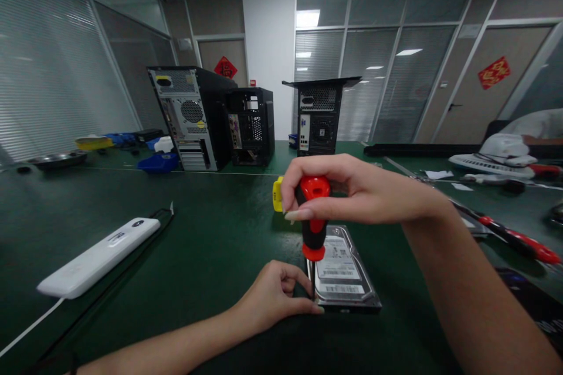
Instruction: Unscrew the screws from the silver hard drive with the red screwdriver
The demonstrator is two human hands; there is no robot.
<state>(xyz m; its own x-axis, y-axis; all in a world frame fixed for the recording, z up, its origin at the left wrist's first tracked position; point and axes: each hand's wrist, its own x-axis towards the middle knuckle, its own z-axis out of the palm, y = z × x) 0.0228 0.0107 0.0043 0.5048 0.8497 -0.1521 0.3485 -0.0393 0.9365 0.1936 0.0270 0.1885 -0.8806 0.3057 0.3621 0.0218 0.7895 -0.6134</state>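
Item: one hard drive, lying flat on the green counter, label side up, at the near middle. Flat placing gives it full support beneath and, I judge, leaves its top face open to a tool pressed from above.

Item: one screwdriver, red and black, nearly upright, tip down at the drive's near left corner. The upright stance presumably sends the push straight down the shaft.

Item: two hands, working apart, one above the other. The right hand arches over the screwdriver and is closed round its handle from above, a hold suited to turning and bearing down. The left hand sits low, thumb and fingers bent about that same corner, seemingly to steady it; whether they pinch the drive or guide the shaft, I cannot tell.

Item: one yellow object, just beyond the right fingers, partly hidden, kind uncertain.

Item: one white power strip, to the left, well apart from the drive, so the working spot is unhindered.

Item: three computer cases, standing far back: large, smaller, and one farther right, perhaps set there for elbow room.
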